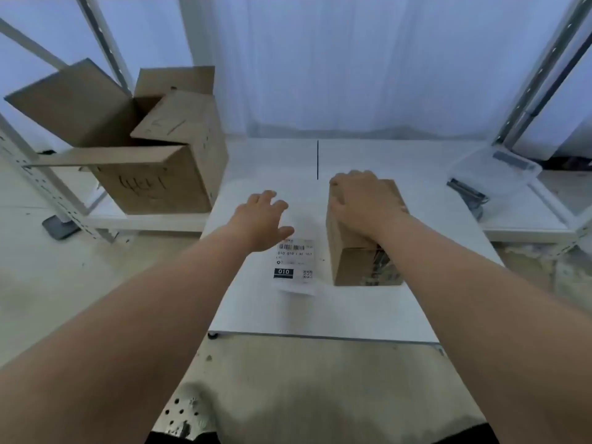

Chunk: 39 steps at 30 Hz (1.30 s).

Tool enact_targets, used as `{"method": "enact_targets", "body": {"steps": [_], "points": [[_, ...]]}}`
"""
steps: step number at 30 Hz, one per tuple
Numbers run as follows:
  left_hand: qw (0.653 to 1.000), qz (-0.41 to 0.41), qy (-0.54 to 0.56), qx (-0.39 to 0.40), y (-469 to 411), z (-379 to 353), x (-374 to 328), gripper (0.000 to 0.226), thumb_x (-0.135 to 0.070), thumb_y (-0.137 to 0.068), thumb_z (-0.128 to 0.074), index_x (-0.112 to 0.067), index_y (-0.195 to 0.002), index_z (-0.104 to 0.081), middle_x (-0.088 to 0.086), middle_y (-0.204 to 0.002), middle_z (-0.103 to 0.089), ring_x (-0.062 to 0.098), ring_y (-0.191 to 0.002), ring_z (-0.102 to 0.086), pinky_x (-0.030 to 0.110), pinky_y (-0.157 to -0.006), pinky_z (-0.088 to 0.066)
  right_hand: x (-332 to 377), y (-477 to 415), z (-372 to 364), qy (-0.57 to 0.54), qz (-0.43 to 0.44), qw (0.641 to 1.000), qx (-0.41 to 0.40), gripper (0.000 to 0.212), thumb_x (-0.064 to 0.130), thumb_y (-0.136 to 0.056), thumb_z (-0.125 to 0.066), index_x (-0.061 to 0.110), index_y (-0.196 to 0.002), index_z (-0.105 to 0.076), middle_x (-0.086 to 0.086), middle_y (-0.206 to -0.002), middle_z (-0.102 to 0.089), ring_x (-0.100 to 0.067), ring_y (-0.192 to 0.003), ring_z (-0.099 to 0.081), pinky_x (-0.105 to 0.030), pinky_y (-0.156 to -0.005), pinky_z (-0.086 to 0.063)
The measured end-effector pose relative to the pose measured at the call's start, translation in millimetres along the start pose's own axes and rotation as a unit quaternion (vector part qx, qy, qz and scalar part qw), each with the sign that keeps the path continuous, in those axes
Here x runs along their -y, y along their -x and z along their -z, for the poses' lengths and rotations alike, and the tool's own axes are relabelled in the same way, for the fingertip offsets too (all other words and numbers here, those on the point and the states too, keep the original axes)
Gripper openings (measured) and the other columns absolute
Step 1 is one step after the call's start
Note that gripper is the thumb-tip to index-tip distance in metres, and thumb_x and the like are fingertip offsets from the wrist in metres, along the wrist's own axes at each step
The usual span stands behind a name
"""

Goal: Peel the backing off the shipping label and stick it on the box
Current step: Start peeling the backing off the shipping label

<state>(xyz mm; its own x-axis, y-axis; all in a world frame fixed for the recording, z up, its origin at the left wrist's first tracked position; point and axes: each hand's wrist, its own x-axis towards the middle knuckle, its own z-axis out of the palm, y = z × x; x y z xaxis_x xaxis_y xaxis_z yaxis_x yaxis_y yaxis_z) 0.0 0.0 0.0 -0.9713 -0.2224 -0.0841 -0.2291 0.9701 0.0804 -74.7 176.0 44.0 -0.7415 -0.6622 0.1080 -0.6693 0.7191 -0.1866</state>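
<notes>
A white shipping label [294,264] with a barcode and a black "010" block lies flat on the white table [320,312]. To its right stands a small closed cardboard box [355,267]. My left hand [261,219] hovers over the label's far end, fingers spread, holding nothing. My right hand [360,203] rests palm down on the top of the small box, fingers curled over its far left edge. The label's upper part is hidden under my left hand.
A large open cardboard box [153,149] with raised flaps sits on a low shelf at the left. A clear plastic container [493,171] and a dark tool [469,193] lie at the right. White metal rack posts stand on both sides. A white shoe [185,411] shows below.
</notes>
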Motion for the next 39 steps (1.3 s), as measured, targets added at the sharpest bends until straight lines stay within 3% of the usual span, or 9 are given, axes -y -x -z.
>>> {"method": "enact_targets", "body": {"steps": [7, 17, 22, 27, 30, 32, 34, 36, 39], "points": [[0.989, 0.032, 0.102, 0.104, -22.4, -34.4, 12.6, 0.064, -0.041, -0.091, -0.055, -0.019, -0.146, -0.028, 0.007, -0.151, -0.027, 0.029, -0.134, -0.036, 0.043, -0.11, -0.033, 13.1, -33.4, -23.8, 0.028, 0.043, 0.999, 0.012, 0.035, 0.029, -0.095, -0.041, 0.017, -0.124, -0.056, -0.009, -0.132, -0.051, -0.029, -0.125, -0.041, -0.042, -0.102, -0.031], [0.976, 0.074, 0.172, 0.113, -31.4, -52.4, 14.4, 0.071, -0.038, -0.082, -0.07, -0.013, -0.14, -0.038, 0.01, -0.134, -0.048, 0.028, -0.117, -0.051, 0.036, -0.096, -0.044, -17.1, -20.1, -28.0, -0.024, 0.06, 0.998, 0.005, 0.032, 0.024, -0.094, -0.044, 0.017, -0.121, -0.06, -0.005, -0.134, -0.05, -0.025, -0.124, -0.042, -0.041, -0.106, -0.032], [0.976, 0.063, 0.165, 0.128, -26.7, -52.4, 4.2, 0.05, -0.023, -0.083, -0.07, -0.01, -0.126, -0.051, 0.009, -0.122, -0.055, 0.027, -0.107, -0.053, 0.03, -0.081, -0.043, -22.1, -15.4, -35.1, -0.047, 0.037, 0.998, -0.004, 0.034, 0.025, -0.094, -0.043, 0.015, -0.122, -0.059, -0.006, -0.134, -0.051, -0.026, -0.123, -0.044, -0.04, -0.104, -0.036], [0.96, 0.029, 0.264, 0.088, -25.8, -29.4, 15.1, 0.014, -0.018, -0.085, -0.067, -0.007, -0.094, -0.068, 0.004, -0.077, -0.06, 0.02, -0.074, -0.053, 0.025, -0.06, -0.04, -9.8, -18.7, -36.6, -0.088, 0.01, 0.996, -0.004, 0.036, 0.03, -0.095, -0.045, 0.017, -0.126, -0.055, -0.006, -0.138, -0.048, -0.026, -0.128, -0.04, -0.042, -0.107, -0.033], [0.938, 0.026, 0.343, 0.033, -19.5, 2.6, 18.8, 0.008, -0.019, -0.084, -0.07, -0.011, -0.083, -0.068, -0.002, -0.062, -0.059, 0.006, -0.055, -0.052, 0.016, -0.051, -0.039, 5.0, -20.5, -32.6, -0.106, 0.013, 0.994, -0.037, 0.05, 0.042, -0.092, -0.05, 0.02, -0.136, -0.044, -0.003, -0.143, -0.044, -0.024, -0.134, -0.035, -0.042, -0.112, -0.026], [0.925, 0.019, 0.38, 0.004, -12.1, 28.5, 18.1, 0.011, -0.019, -0.082, -0.072, -0.011, -0.079, -0.066, -0.005, -0.054, -0.052, 0.001, -0.044, -0.044, 0.012, -0.045, -0.034, 17.4, -19.2, -23.3, -0.182, -0.008, 0.981, -0.066, 0.061, 0.046, -0.087, -0.057, 0.021, -0.139, -0.038, -0.003, -0.141, -0.044, -0.023, -0.133, -0.035, -0.042, -0.112, -0.026], [0.904, 0.004, 0.427, -0.018, -2.3, 51.1, 17.4, 0.013, -0.016, -0.081, -0.073, -0.009, -0.075, -0.064, -0.006, -0.051, -0.051, 0.003, -0.043, -0.042, 0.014, -0.046, -0.034, 27.0, -15.3, -9.3, -0.346, -0.05, 0.935, -0.063, 0.059, 0.039, -0.085, -0.064, 0.018, -0.135, -0.04, -0.006, -0.128, -0.053, -0.022, -0.119, -0.05, -0.041, -0.102, -0.042], [0.886, -0.015, 0.461, -0.045, 9.5, 66.0, 15.3, 0.014, -0.013, -0.081, -0.072, -0.008, -0.074, -0.061, -0.006, -0.052, -0.054, 0.002, -0.043, -0.046, 0.015, -0.046, -0.039, 32.4, -8.1, 4.9, -0.476, -0.078, 0.875, -0.049, 0.04, 0.026, -0.086, -0.066, 0.01, -0.119, -0.051, -0.013, -0.111, -0.064, -0.025, -0.095, -0.065, -0.042, -0.084, -0.056], [0.858, -0.025, 0.507, -0.075, 23.7, 74.3, 5.6, 0.014, -0.012, -0.085, -0.067, -0.009, -0.075, -0.06, 0.003, -0.064, -0.061, 0.002, -0.048, -0.056, 0.014, -0.049, -0.047, 31.5, 1.1, 19.6, -0.487, -0.08, 0.865, -0.084, 0.019, 0.017, -0.087, -0.066, 0.0, -0.093, -0.062, -0.021, -0.097, -0.071, -0.031, -0.08, -0.069, -0.044, -0.073, -0.058]]}}
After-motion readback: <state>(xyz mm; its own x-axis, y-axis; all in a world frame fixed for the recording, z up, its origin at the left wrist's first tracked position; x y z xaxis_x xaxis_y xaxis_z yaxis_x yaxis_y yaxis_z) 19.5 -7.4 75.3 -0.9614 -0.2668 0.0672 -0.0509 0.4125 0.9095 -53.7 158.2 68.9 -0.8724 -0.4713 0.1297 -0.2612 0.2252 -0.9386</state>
